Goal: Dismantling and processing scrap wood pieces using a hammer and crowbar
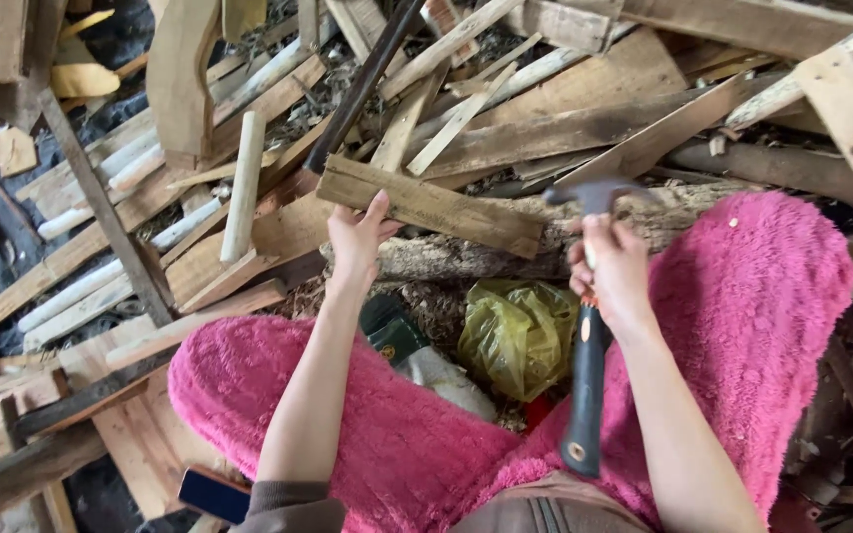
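My left hand (pixel 356 240) grips the near end of a short weathered wooden board (pixel 433 206) that lies across a rough log (pixel 466 259). My right hand (pixel 612 271) holds a claw hammer (pixel 589 326) high on its shaft, just under the blurred steel head near the board's right end; the black handle points back toward me. Both knees, in fluffy pink trousers (pixel 752 316), frame the scene.
Scrap planks, sticks and offcuts (pixel 249 178) lie piled all around. A crumpled yellow plastic bag (pixel 517 336) and a dark green container (pixel 392 331) sit between my legs. A long dark bar (pixel 362 84) leans over the pile. A dark phone-like slab (pixel 214 494) rests by my left thigh.
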